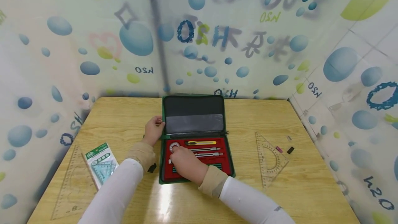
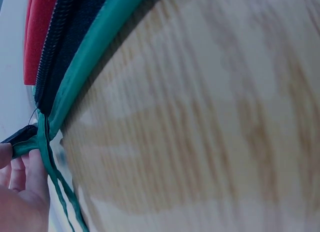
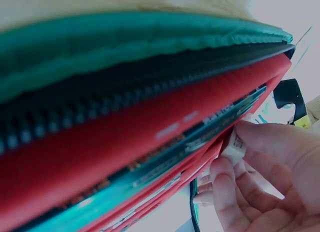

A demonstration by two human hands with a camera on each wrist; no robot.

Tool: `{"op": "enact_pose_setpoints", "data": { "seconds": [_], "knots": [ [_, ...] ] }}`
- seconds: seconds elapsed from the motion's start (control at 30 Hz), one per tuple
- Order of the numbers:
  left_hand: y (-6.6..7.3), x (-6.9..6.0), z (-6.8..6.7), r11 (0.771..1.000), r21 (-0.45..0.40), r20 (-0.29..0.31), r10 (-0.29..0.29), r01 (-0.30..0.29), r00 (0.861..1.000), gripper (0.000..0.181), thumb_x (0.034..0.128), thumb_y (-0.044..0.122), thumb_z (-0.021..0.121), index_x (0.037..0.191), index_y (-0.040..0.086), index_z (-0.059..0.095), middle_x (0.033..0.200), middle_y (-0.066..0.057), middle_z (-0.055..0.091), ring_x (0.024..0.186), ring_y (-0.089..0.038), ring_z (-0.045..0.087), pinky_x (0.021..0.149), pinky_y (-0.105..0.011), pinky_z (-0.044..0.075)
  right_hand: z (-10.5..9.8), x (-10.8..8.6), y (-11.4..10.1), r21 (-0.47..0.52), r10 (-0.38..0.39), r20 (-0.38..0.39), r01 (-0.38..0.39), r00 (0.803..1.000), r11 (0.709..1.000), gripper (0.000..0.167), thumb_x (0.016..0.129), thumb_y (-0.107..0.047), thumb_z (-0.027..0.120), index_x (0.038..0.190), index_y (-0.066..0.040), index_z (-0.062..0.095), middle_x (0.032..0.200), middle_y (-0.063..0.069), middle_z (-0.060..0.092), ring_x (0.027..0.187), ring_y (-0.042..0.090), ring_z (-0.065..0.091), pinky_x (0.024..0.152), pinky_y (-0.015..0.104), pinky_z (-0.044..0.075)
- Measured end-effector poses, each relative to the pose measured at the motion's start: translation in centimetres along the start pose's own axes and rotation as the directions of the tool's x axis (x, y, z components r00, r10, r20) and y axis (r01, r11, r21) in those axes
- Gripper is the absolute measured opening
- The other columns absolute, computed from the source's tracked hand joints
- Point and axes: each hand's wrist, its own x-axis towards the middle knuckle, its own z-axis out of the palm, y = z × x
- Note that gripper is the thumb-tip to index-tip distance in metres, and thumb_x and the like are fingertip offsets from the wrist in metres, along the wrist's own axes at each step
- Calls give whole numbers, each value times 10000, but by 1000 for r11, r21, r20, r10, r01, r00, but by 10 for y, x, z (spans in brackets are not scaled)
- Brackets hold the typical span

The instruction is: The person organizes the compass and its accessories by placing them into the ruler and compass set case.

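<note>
Wooden table (image 1: 245,196), bubble-patterned walls (image 1: 136,39). Right hand (image 1: 188,163) pinches a small white block (image 3: 234,148) at the red tray (image 1: 226,153); left hand (image 1: 153,129) pinches the green case's (image 1: 194,104) edge. Case opened; cutter (image 1: 202,143), compasses (image 1: 209,154), pencils (image 1: 215,165) seated. Outside lie 2 clear set squares (image 1: 279,160), 1 packet (image 1: 101,161), loose pink (image 1: 279,149) and black pieces (image 1: 290,150).

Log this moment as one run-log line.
left hand: grips lid edge | right hand: pinches small white block | case: open | yellow cutter: in red tray
</note>
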Motion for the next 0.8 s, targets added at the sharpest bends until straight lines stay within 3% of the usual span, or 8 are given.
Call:
{"op": "enact_pose_setpoints", "data": {
  "seconds": [0.3, 0.8],
  "knots": [
    [0, -1, 0, 1000, -7, -9, 2, -2, 1000, 321, 937, 58, 541, 1242, -41, 542, 1139, -259, 591, 1072, -374, 562, 904, -465, 473, 6, 0, 1, 57, -3, -10, 4, 1000, 998, 142, 866, -112, 655, 997, -150, 692, 914, 9, 627, 792, 114, 607, 698, 224, 535],
    [0, 0, 1, 999, -11, 1, -32, 32, 1000, 322, 951, 81, 532, 1257, -19, 541, 1151, -235, 588, 1080, -352, 554, 909, -455, 473, 9, -9, 6, 59, -30, -39, 33, 999, 998, 116, 907, -143, 622, 919, -157, 736, 900, 3, 605, 738, 95, 600, 671, 207, 528]
  ]
}}
